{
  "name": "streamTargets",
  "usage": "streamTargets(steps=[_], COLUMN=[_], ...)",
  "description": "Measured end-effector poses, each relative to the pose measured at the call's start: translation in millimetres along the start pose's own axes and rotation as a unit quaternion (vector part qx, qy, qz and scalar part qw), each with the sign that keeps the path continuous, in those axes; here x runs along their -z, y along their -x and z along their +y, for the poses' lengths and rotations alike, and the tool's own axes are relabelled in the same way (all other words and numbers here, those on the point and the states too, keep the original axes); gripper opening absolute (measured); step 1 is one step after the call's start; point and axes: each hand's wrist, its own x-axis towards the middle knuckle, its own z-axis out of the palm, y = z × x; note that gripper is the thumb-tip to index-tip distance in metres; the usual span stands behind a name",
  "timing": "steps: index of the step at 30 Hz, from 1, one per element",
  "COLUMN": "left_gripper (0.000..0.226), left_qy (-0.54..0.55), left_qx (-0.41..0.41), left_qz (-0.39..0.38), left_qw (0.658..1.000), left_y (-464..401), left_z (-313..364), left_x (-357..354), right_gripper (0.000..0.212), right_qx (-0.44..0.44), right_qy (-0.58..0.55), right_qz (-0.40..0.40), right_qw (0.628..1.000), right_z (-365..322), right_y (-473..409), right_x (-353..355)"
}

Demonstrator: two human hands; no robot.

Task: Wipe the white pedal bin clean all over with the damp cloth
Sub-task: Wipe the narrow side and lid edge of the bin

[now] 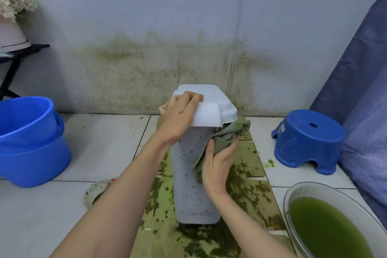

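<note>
Bare tiles between bin (195, 184), buckets (31, 142), stool (307, 142) and basin (333, 224).

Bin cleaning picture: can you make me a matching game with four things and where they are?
Things:
1. cloth
2. blue stool
3. blue buckets
4. bowl of green water

Places:
A. far left on the floor
B. bottom right corner
C. held against the bin's right side
D. right of the bin, by the blue curtain

Pairs: 1-C, 2-D, 3-A, 4-B
</note>
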Motion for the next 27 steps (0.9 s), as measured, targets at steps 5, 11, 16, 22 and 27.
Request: streamTargets(steps=[5, 11, 16, 22, 27], left_gripper=[0.046, 0.042, 0.039, 0.035, 0.033], left_qy=[0.106, 0.039, 0.047, 0.044, 0.067], left_qx=[-0.043, -0.101, -0.102, -0.103, -0.097], left_qz=[-0.031, 0.041, 0.042, 0.062, 0.05], left_qw=[0.993, 0.993, 0.993, 0.992, 0.992], left_y=[-48, -78, -93, -91, -95], left_z=[-21, -28, -28, -28, -24], left_x=[18, 4, 2, -8, -8], right_gripper=[0.055, 0.049, 0.053, 0.049, 0.045], right_qx=[0.204, 0.379, 0.3, 0.256, 0.23], right_qy=[0.289, 0.408, 0.394, 0.397, 0.381], right_qz=[0.07, 0.026, 0.063, 0.097, 0.157], right_qw=[0.933, 0.83, 0.866, 0.876, 0.882], right_z=[53, 47, 17, 25, 5], right_y=[-12, -42, -63, -54, -86], right_x=[-11, -29, -59, -47, -62])
